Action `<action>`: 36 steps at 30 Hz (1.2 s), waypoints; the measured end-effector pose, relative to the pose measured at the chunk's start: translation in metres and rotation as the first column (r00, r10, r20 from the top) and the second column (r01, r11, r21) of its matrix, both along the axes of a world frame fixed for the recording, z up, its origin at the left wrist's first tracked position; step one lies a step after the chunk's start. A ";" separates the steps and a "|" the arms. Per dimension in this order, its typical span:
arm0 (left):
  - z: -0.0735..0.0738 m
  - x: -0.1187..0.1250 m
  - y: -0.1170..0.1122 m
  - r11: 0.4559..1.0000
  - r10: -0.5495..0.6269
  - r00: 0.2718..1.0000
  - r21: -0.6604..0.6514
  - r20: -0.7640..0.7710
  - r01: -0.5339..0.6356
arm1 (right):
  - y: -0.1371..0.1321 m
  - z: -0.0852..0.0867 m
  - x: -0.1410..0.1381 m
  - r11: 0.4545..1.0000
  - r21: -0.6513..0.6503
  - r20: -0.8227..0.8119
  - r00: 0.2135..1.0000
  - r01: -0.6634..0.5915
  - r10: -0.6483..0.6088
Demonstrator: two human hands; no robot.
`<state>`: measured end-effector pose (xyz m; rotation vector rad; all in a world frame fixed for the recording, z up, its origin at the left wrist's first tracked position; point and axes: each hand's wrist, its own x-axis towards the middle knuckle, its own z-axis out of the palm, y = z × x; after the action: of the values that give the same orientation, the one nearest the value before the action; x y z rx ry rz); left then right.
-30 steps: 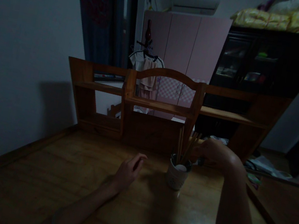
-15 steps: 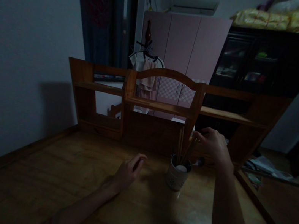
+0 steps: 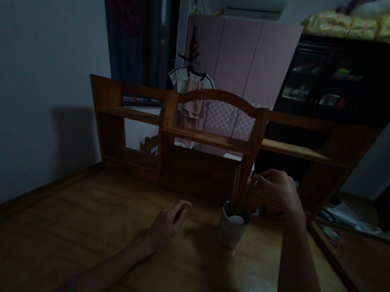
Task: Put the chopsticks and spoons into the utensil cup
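Note:
A pale, patterned cup [image 3: 231, 232] stands upright on the wooden table. Several chopsticks [image 3: 235, 188] lean in it, and a spoon [image 3: 259, 211] sticks out over its right rim. Something white and rounded shows at the cup's mouth. My right hand [image 3: 278, 185] is above and right of the cup, its thumb and fingertips pinched on the top ends of the right-hand chopsticks, whose lower ends are still inside. My left hand [image 3: 167, 221] rests on the table left of the cup, loosely curled, with a gap between thumb and forefinger and nothing visible in it.
A wooden shelf unit [image 3: 211, 140] runs along the table's far edge, close behind the cup. A wall [image 3: 36, 62] borders the left side. Beyond stand a pink wardrobe [image 3: 234, 62], hanging clothes [image 3: 193, 90] and a dark cabinet [image 3: 345, 67]. The room is dim.
My right hand has lowered slightly, and its fingers have closed on the chopstick tops. My left hand and the cup have stayed in place.

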<state>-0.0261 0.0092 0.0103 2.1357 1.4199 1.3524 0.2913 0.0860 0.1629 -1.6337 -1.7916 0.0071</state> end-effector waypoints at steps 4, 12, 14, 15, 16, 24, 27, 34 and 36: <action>0.000 0.000 0.001 1.000 -0.001 1.000 0.010 -0.005 0.002 | -0.001 0.002 -0.001 0.999 0.038 0.015 1.000 0.000 0.000; 0.000 -0.001 0.001 1.000 -0.011 1.000 -0.007 -0.015 0.011 | -0.006 0.007 0.000 1.000 -0.002 0.025 0.999 -0.028 0.028; -0.001 -0.001 0.001 1.000 -0.013 1.000 -0.004 -0.006 0.013 | -0.007 0.008 0.001 0.999 -0.014 0.030 0.999 -0.037 0.037; -0.001 -0.002 0.001 1.000 -0.014 1.000 -0.002 -0.002 0.014 | -0.007 0.008 0.001 0.999 -0.024 0.031 0.999 -0.042 0.042; -0.001 -0.002 0.001 1.000 -0.014 1.000 0.002 0.000 0.014 | -0.007 0.008 0.002 0.998 -0.037 0.027 0.998 -0.047 0.048; -0.002 -0.002 0.001 1.000 -0.013 1.000 -0.004 -0.007 0.013 | -0.003 0.005 0.009 0.989 -0.092 -0.008 0.994 -0.111 0.111; -0.003 -0.003 0.002 1.000 -0.011 1.000 -0.014 -0.011 0.011 | 0.000 0.002 0.011 0.987 -0.081 -0.016 0.990 -0.141 0.140; -0.003 -0.002 0.003 1.000 -0.009 1.000 0.013 -0.003 0.009 | 0.003 0.001 0.011 0.988 -0.046 0.034 0.988 -0.147 0.149; -0.003 -0.002 0.003 1.000 -0.006 1.000 0.017 0.000 0.006 | 0.001 0.002 0.010 0.989 -0.049 0.041 0.989 -0.140 0.142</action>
<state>-0.0276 0.0119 0.0073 2.1484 1.4057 1.3677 0.3011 0.0874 0.1651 -1.5464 -1.9509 0.0768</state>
